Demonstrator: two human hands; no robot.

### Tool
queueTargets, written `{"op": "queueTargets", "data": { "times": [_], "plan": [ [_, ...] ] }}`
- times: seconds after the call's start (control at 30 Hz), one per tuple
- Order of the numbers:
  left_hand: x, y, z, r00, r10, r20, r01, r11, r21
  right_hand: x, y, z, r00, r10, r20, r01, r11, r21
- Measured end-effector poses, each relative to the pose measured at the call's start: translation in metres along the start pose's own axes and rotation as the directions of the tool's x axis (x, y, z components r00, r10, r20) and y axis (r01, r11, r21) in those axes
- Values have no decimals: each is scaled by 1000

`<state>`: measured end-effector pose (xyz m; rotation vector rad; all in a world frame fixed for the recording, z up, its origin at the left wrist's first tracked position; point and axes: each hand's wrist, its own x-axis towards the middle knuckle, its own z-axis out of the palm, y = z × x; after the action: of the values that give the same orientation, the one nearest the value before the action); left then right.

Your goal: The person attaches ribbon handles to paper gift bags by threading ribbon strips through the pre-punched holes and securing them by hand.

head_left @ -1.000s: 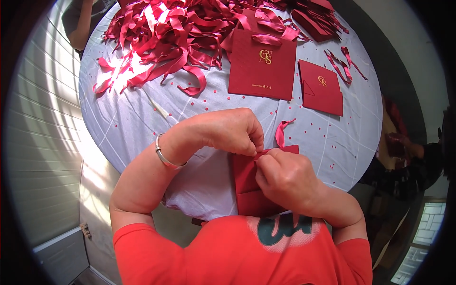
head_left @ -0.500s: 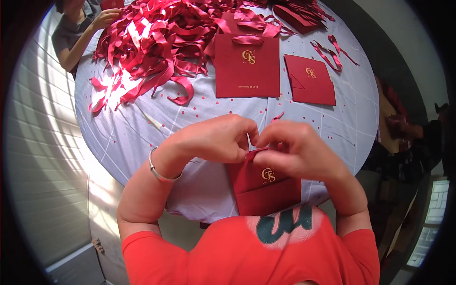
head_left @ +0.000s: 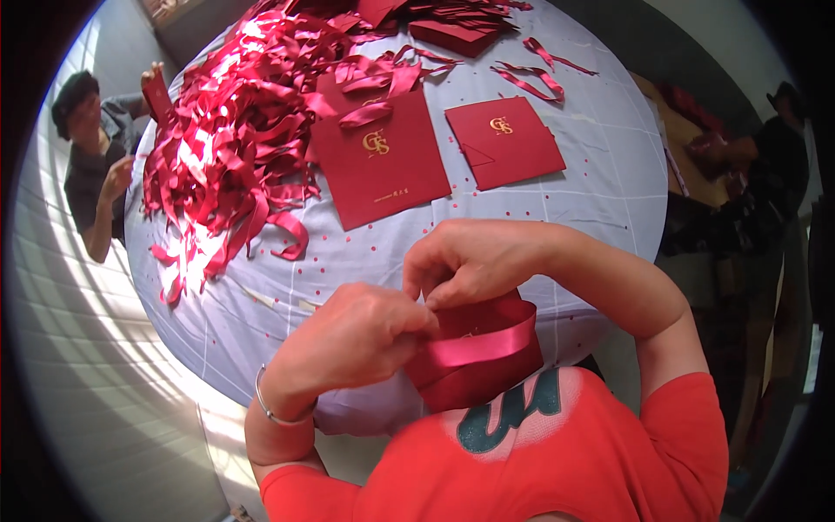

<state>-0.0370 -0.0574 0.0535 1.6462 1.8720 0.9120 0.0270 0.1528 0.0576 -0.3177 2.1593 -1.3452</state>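
Observation:
A small dark red paper gift bag (head_left: 444, 390) stands tilted at the table's near edge, against my front. Across its face a shiny pink-red ribbon (head_left: 484, 344) runs in a band, bending round at the right. My left hand (head_left: 365, 335), with a bangle on the wrist, is closed at the bag's left side, where the ribbon's left end goes under its fingers. Just above, at the bag's upper left, my right hand (head_left: 478, 261) pinches with bent fingers. Its fingertips nearly meet the left ones, and what they hold is too small or hidden to make out.
A big heap of loose red ribbons (head_left: 235, 148) covers the table's left. Beyond my hands lie a larger red bag (head_left: 383, 157) and a flat smaller red bag (head_left: 504, 143). More stacked bags (head_left: 461, 35) are at the back. People sit at far left and right.
My right hand has shifted left over the bag and my left hand has come down nearer. The ribbon now spans the bag's front. The view has turned, bringing the left person more into sight.

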Motion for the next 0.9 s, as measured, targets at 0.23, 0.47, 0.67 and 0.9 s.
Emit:
{"op": "queueTargets", "data": {
  "times": [0.23, 0.47, 0.67, 0.9],
  "plan": [
    [0, 13, 5, 993, 107, -48, -107, 994, 2, 13, 9, 0, 981, 18, 194, -48, 987, 155],
    [0, 15, 10, 996, 65, -61, -60, 996, 72, 13, 11, -2, 959, 184, 218, -244, 925, 293],
    [3, 17, 10, 997, 72, -34, -70, 996, 52, 7, 17, 4, 960, 230, 163, -277, 876, 394],
    [6, 13, 12, 998, 64, -19, -63, 998, 27, 4, 31, 6, 938, 232, -259, -109, 904, 413]
  ]
}}
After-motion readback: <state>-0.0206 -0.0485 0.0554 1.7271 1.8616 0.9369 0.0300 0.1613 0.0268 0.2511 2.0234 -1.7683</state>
